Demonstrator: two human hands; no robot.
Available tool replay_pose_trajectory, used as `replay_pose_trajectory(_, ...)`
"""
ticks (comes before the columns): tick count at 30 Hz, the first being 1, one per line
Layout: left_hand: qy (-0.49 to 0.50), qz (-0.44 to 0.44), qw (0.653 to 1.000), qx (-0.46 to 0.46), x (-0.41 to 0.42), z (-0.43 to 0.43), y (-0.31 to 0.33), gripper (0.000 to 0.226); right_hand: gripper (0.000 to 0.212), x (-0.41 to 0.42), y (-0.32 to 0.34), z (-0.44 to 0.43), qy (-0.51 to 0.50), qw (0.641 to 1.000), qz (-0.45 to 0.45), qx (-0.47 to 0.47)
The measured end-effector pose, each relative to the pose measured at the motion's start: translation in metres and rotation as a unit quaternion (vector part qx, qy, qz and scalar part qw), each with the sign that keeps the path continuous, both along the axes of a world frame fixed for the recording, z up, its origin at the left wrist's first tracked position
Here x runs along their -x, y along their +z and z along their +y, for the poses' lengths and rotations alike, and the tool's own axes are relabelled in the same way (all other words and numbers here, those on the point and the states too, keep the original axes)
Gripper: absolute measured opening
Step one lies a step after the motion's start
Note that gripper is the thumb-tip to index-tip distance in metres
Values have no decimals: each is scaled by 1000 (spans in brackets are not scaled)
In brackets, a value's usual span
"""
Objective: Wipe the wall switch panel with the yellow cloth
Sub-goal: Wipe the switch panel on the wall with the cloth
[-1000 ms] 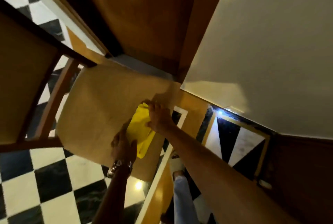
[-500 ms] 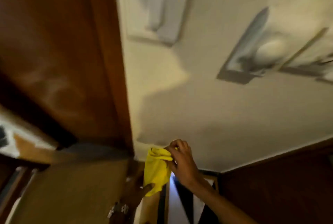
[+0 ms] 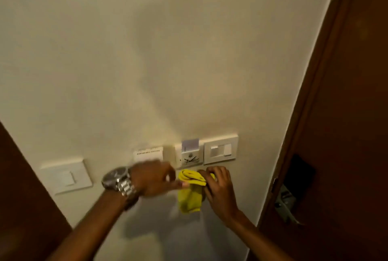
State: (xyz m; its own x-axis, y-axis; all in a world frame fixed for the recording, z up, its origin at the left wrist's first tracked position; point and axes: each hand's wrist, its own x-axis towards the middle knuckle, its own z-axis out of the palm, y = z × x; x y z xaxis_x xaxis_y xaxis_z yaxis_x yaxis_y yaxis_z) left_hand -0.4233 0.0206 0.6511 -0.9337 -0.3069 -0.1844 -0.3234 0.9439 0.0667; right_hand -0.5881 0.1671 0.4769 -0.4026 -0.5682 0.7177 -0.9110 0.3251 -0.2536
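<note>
A folded yellow cloth (image 3: pixel 191 191) hangs between my two hands in front of a cream wall. My right hand (image 3: pixel 220 189) grips its top right end. My left hand (image 3: pixel 155 178), with a metal watch on the wrist, pinches the cloth's left edge with its fingertips. Just above the hands a white switch panel (image 3: pixel 220 149) sits on the wall, joined to a key-card holder (image 3: pixel 190 153) with a card in it. Neither the cloth nor the hands touch the panel.
A white vented unit (image 3: pixel 148 153) is mounted left of the card holder, and a separate single switch (image 3: pixel 66 176) lies further left. A brown wooden door (image 3: pixel 344 113) with a metal lock (image 3: pixel 285 202) stands at the right. Dark wood (image 3: pixel 23 197) fills the lower left corner.
The view has swung up from the chair and chequered floor to the wall with the switches. Both hands have lifted the yellow cloth to just below the switch panel.
</note>
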Motion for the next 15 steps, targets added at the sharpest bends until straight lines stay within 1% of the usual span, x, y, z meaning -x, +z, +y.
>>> replay_pose_trajectory(1, -8, 92, 995, 43, 9, 3, 34, 53, 30, 1, 6, -3, -5, 1000, 4, 2)
replay_pose_trajectory(2, -17, 202, 975, 95, 18, 2, 65, 48, 30, 2, 12, -7, -6, 1000, 11, 2)
replay_pose_trajectory(3, -41, 318, 937, 143, 30, -2, 86, 42, 31, 4, 13, -12, -16, 1000, 19, -2)
replay_pose_trajectory(4, -69, 413, 886, 202, 39, -9, 108, 37, 30, 6, 17, -18, -21, 999, 27, 0)
replay_pose_trajectory(5, -84, 467, 838, 268, 49, -19, 123, 36, 29, 6, 18, -21, -32, 999, 33, 2)
replay_pose_trajectory(6, -70, 492, 801, 334, 56, -32, 137, 39, 28, 6, 21, -26, -41, 998, 37, 8)
replay_pose_trajectory(7, -45, 499, 778, 379, 63, -45, 145, 45, 28, 6, 21, -30, -51, 998, 40, 13)
replay_pose_trajectory(9, -18, 500, 755, 424, 72, -64, 151, 55, 28, 7, 19, -38, -67, 996, 53, 34)
replay_pose_trajectory(11, -16, 502, 740, 448, 81, -76, 143, 63, 26, 8, 14, -43, -77, 993, 63, 57)
replay_pose_trajectory(13, -16, 506, 725, 467, 89, -85, 129, 66, 23, 7, 8, -46, -70, 992, 67, 85)
replay_pose_trajectory(15, -6, 514, 707, 486, 98, -92, 121, 66, 19, 8, 3, -49, -60, 987, 99, 110)
